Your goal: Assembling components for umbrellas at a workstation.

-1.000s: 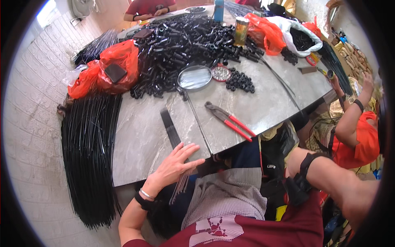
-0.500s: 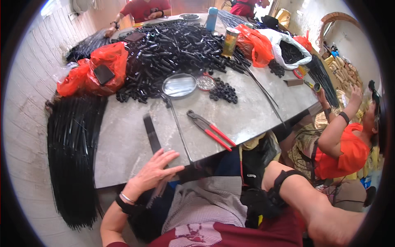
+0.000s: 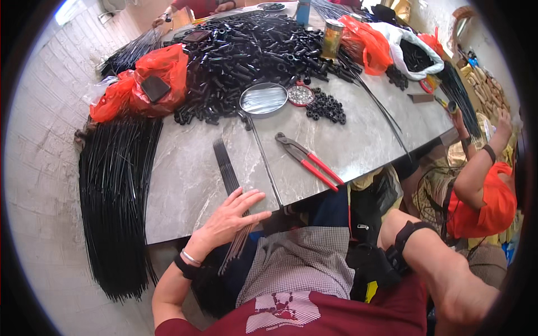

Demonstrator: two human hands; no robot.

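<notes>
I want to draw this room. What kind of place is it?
Probably a small hand-assembly workshop. A grey table holds a heap of black tube pieces, red-handled pliers and thin black rods under the left hand.

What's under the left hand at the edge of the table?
The left hand lies flat on a bundle of thin black rods that runs off the grey table edge. The rods show above and below the hand; the stretch beneath the palm is covered.
</notes>
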